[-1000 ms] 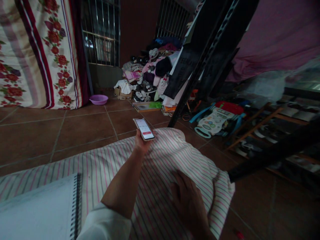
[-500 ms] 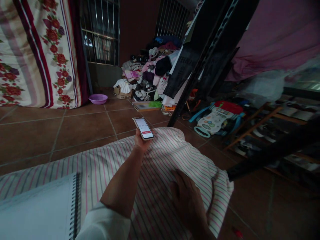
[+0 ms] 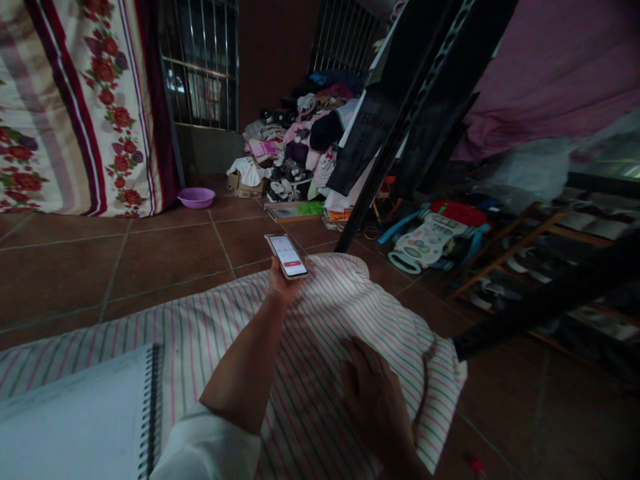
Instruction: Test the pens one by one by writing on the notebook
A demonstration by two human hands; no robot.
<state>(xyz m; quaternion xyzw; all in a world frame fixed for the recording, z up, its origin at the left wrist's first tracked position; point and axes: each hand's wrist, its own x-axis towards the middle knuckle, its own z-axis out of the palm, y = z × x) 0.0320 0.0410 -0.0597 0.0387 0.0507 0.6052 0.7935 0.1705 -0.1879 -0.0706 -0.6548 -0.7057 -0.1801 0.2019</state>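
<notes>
Near centre, the left hand (image 3: pixel 285 287) holds a phone (image 3: pixel 289 256); right hand (image 3: pixel 373 393) over the sheet (image 3: pixel 345 307) at five o'clock, notebook (image 3: pixel 75 420) at eight, clothes (image 3: pixel 300 130) at twelve.

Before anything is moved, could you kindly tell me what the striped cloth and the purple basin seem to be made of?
Striped cloth: matte fabric, perhaps cotton or a blend, since it wrinkles and drapes softly. Purple basin: likely plastic with a smooth finish, judging by its even colour and thin rim.
</notes>
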